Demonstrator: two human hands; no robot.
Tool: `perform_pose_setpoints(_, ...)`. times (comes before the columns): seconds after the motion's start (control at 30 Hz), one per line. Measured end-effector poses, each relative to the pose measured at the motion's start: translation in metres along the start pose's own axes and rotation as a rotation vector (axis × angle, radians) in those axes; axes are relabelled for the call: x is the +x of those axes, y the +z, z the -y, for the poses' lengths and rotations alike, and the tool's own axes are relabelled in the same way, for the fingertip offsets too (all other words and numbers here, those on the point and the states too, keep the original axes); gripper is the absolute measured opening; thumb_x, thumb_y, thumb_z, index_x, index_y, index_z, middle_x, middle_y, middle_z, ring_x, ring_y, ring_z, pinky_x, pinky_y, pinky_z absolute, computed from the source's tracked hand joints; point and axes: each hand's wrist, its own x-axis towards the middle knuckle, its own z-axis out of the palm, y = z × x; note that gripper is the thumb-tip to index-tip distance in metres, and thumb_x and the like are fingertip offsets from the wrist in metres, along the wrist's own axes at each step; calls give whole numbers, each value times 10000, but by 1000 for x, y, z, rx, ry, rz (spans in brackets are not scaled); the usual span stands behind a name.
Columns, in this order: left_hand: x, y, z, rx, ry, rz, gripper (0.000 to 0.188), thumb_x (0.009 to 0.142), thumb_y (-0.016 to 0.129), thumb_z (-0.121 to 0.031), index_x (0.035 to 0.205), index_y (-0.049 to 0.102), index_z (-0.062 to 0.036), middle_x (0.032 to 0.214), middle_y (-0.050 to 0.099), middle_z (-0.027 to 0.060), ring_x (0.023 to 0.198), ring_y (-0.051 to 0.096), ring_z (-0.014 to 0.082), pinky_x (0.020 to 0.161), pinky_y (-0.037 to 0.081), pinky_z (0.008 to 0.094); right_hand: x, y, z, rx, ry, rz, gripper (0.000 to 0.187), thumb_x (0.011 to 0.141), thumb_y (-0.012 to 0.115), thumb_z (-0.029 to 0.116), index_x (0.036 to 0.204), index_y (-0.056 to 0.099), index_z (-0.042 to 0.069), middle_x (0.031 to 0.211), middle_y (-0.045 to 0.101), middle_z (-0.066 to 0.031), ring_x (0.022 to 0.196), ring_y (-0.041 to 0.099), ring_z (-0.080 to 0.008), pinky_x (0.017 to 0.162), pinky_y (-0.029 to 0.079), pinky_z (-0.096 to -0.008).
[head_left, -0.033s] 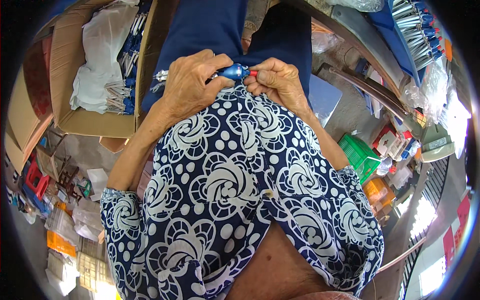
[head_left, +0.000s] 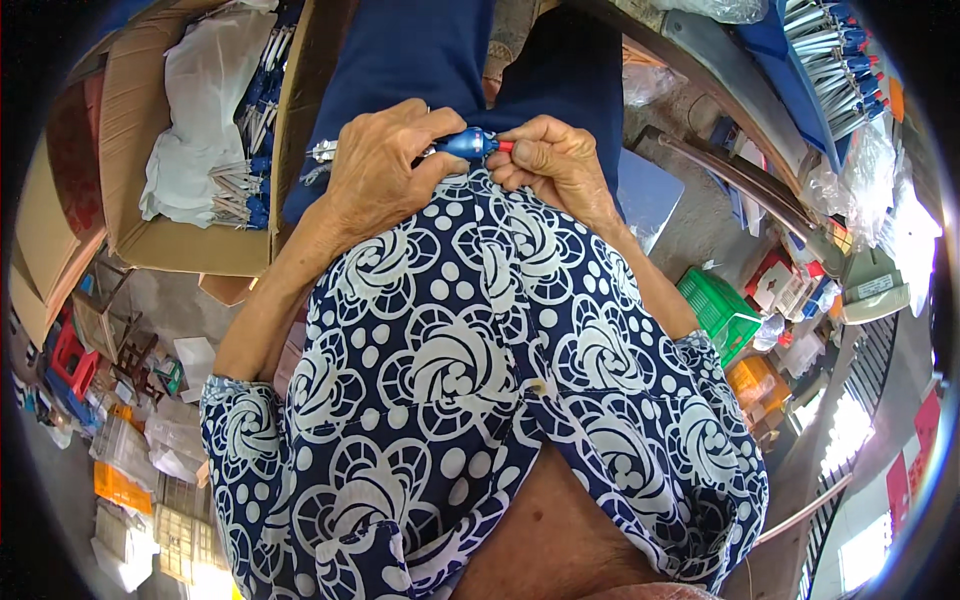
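In front of my lap, my left hand [head_left: 388,160] is closed around a slim device with a glossy blue rounded body [head_left: 468,143]. Its silvery white end [head_left: 322,151] sticks out on the left, past my knuckles. At the other end of the blue body, my right hand [head_left: 552,158] pinches a short red tip [head_left: 506,147] between thumb and fingers. The device lies roughly level, and its middle is hidden by my left fingers. I cannot make out exactly what kind of device it is.
On the left stands an open cardboard box [head_left: 190,245] with similar blue and white pieces and a white plastic sheet [head_left: 200,110]. A blue tray [head_left: 795,85] at the upper right holds several red-tipped pieces [head_left: 835,60]. A green crate [head_left: 718,315] sits at the right.
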Motion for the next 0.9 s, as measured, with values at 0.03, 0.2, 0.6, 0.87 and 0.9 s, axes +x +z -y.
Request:
perform_pose_setpoints(0.03,1,0,-1,-1,-1,-1,233,662,643,-86,871,607,11,742,578,125,609,574,209,548,482,269,0,2,0,-15,-7,-13,138,805,563,37,885,561,-76,791,616,-191,690,636,-200,603,544,-239)
perform_pose_setpoints(0.2,5,1,0,24,-11,-12,206,663,644,-93,843,599,-2,722,577,122,604,576,216,529,461,281,2,3,-1,-29,-46,-22,146,809,558,35,900,561,-80,802,614,-195,696,636,-207,618,549,-244)
perform_pose_setpoints(0.6,2,2,4,2,-2,-42,164,680,630,-178,777,578,-57,639,539,96,554,523,260,501,390,360,-5,10,9,-507,-99,-140,116,764,578,-61,879,578,-72,775,623,-153,644,607,-134,595,518,-211)
perform_pose_setpoints(0.87,3,11,6,-6,37,-70,163,672,635,-167,777,579,-54,628,524,89,534,511,253,486,384,359,-6,10,6,-456,-137,-148,66,759,575,-75,824,576,-72,749,620,-165,628,616,-150,574,526,-221)
perform_pose_setpoints(0.9,3,11,6,13,55,-77,163,669,638,-164,777,580,-57,627,519,87,532,511,252,483,384,359,-6,10,5,-455,-136,-147,66,759,575,-75,824,576,-72,749,620,-165,628,616,-150,574,526,-221)
